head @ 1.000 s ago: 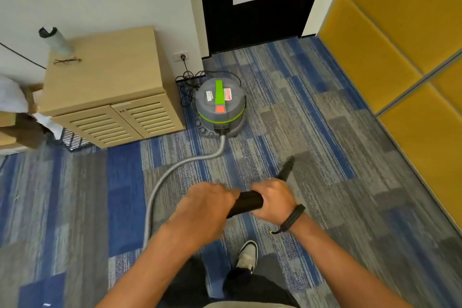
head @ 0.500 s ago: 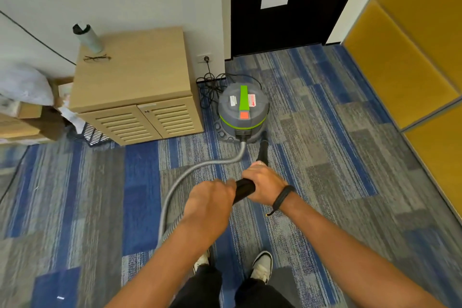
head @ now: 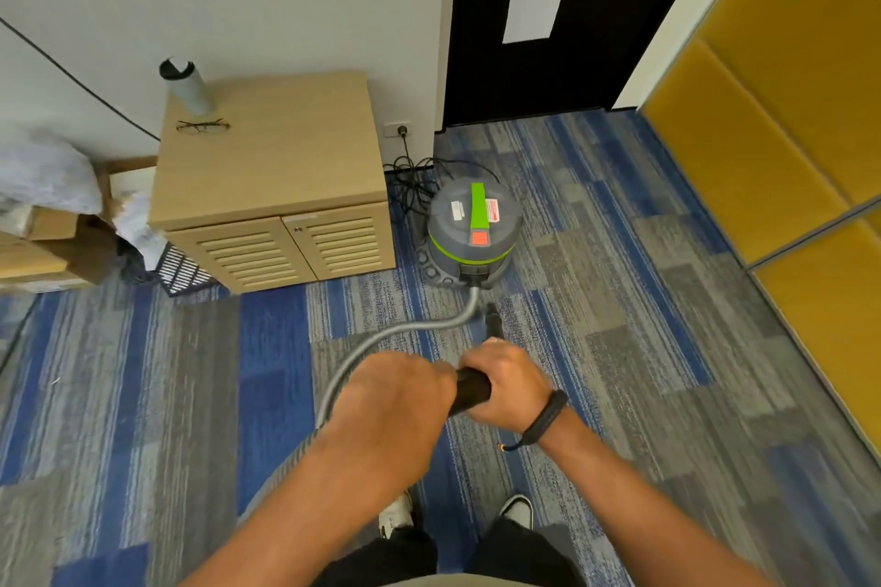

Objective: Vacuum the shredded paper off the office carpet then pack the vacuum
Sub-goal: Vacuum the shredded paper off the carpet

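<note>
Labels on grey-green canister vacuum [head: 473, 229] unreadable. Left hand [head: 395, 400] and right hand [head: 510, 384] both grip black wand handle [head: 472, 391]; wooden cabinet [head: 276, 186] far left.

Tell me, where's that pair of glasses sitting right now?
In the head view, the glasses lie at upper left on top of the wooden cabinet, near its back left corner, just in front of the grey bottle standing there.
</note>
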A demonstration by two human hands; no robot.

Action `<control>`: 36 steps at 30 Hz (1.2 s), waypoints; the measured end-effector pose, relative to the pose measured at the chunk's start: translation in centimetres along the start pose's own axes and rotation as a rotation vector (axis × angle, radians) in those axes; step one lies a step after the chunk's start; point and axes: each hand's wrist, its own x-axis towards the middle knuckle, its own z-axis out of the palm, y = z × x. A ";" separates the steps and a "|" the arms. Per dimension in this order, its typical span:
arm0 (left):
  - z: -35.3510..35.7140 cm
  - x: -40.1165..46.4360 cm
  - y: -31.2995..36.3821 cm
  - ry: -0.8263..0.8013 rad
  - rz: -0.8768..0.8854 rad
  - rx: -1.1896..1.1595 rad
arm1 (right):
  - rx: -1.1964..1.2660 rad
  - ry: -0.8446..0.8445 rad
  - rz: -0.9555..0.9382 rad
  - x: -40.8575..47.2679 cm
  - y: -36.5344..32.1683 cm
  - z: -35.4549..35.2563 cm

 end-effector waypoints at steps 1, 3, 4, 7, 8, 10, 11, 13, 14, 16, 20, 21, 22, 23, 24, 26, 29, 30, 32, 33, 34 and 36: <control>0.1 -0.1 -0.4 0.003 0.009 -0.015 | -0.014 0.000 0.012 -0.1 -0.2 -0.1; 0.2 0.1 -1.0 0.008 0.030 -0.035 | -0.032 0.014 0.037 -0.2 -0.6 -0.4; 0.3 0.4 -1.2 0.011 0.043 -0.034 | -0.037 0.028 0.053 -0.2 -0.6 -0.5; 0.7 2.3 -1.1 0.012 0.076 -0.061 | -0.045 0.048 0.114 0.0 0.4 -1.2; 0.6 2.8 -1.0 0.021 0.085 -0.068 | -0.047 0.042 0.136 0.0 0.9 -1.3; 0.4 3.9 -0.8 0.035 0.102 -0.088 | -0.053 0.031 0.176 0.0 1.9 -1.7; 0.2 4.3 -0.7 0.037 0.106 -0.096 | -0.053 0.025 0.188 0.0 2.1 -1.9; -0.3 5.2 -0.7 0.032 0.120 -0.094 | -0.042 0.022 0.204 0.1 2.3 -2.4; -0.6 5.7 -0.7 0.026 0.132 -0.082 | -0.034 0.028 0.203 0.2 2.5 -2.6; -1.5 6.7 -0.8 0.012 0.158 -0.045 | -0.026 0.041 0.192 0.6 3.2 -3.3; -4.6 9.3 -0.9 0.013 0.184 -0.033 | -0.035 0.065 0.167 2.2 5.8 -5.6; -5.5 10.2 -0.9 0.015 0.185 -0.030 | -0.037 0.077 0.155 2.8 6.6 -6.5; -6.2 10.8 -0.9 0.016 0.179 -0.036 | -0.037 0.086 0.145 3.2 7.0 -7.2; -7.0 11.5 -0.9 0.030 0.166 -0.049 | -0.031 0.093 0.133 3.7 7.5 -8.0; -7.7 12.3 -0.9 0.042 0.153 -0.070 | -0.019 0.095 0.121 4.2 8.1 -8.9; -9.1 13.8 -0.8 0.059 0.145 -0.097 | -0.015 0.105 0.093 5.2 9.2 -10.6; -11.6 16.4 -0.5 0.059 0.158 -0.139 | -0.006 0.122 0.068 6.6 11.2 -13.3; -12.4 17.1 -0.3 0.060 0.157 -0.141 | -0.011 0.135 0.057 7.0 11.8 -14.1; -13.7 18.9 0.4 0.089 0.148 -0.140 | -0.022 0.146 0.046 7.8 13.5 -16.1; -14.1 19.5 0.5 0.114 0.146 -0.135 | -0.030 0.156 0.045 8.3 14.1 -17.0; -14.6 20.2 0.8 0.144 0.140 -0.124 | -0.043 0.169 0.038 8.8 14.7 -17.9; -15.5 21.7 1.2 0.184 0.127 -0.104 | -0.071 0.182 0.024 9.8 16.1 -19.6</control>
